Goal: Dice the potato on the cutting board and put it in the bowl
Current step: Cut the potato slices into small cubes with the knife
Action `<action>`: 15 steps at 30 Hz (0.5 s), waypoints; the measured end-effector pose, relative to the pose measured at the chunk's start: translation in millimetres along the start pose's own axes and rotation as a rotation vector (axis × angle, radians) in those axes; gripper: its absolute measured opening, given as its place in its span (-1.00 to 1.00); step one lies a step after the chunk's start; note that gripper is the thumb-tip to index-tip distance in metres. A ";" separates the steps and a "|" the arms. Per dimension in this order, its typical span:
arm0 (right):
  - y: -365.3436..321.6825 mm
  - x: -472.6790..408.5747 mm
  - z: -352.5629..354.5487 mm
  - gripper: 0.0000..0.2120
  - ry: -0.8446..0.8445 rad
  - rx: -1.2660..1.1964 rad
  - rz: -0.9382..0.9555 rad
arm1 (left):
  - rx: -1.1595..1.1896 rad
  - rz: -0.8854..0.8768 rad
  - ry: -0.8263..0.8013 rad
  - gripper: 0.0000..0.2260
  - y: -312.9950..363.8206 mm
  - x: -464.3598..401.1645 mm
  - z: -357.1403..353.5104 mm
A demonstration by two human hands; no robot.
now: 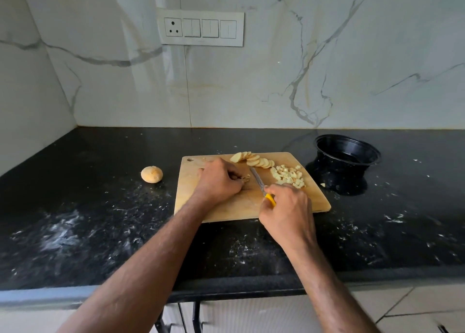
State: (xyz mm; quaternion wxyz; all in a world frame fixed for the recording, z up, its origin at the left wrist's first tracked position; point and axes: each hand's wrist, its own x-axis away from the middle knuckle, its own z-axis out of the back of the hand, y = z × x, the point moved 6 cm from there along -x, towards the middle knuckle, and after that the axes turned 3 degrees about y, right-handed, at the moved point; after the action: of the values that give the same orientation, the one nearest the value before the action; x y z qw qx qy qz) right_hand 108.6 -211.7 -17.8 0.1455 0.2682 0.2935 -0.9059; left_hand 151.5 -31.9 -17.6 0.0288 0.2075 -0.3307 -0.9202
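A wooden cutting board lies on the black counter. My left hand is curled over a few potato pieces near the board's middle, pinning them down. My right hand grips the yellow handle of a small knife, whose blade points up-left, right beside the left fingers. A row of potato slices lies along the board's far edge. A heap of diced potato sits on the board's right part. The black bowl stands to the right of the board; I see no potato in it.
A whole round potato lies on the counter left of the board. One stray potato piece lies between board and bowl. White specks cover the counter. A marble wall with a switch panel stands behind.
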 end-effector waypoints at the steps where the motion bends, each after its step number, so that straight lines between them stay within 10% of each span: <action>1: -0.9 -0.3 -0.1 -0.73 0.001 0.004 0.005 | -0.006 0.000 0.000 -0.83 0.1 -0.1 0.1; 15: 2.1 1.0 3.9 -0.75 0.036 -0.057 -0.024 | -0.066 -0.027 0.037 -0.88 6.4 6.6 1.2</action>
State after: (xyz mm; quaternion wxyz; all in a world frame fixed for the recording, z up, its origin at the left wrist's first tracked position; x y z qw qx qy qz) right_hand 107.1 -215.9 -16.6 0.1369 0.2768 0.3247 -0.8940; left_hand 144.5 -37.4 -15.2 0.0295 0.2279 -0.2968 -0.9269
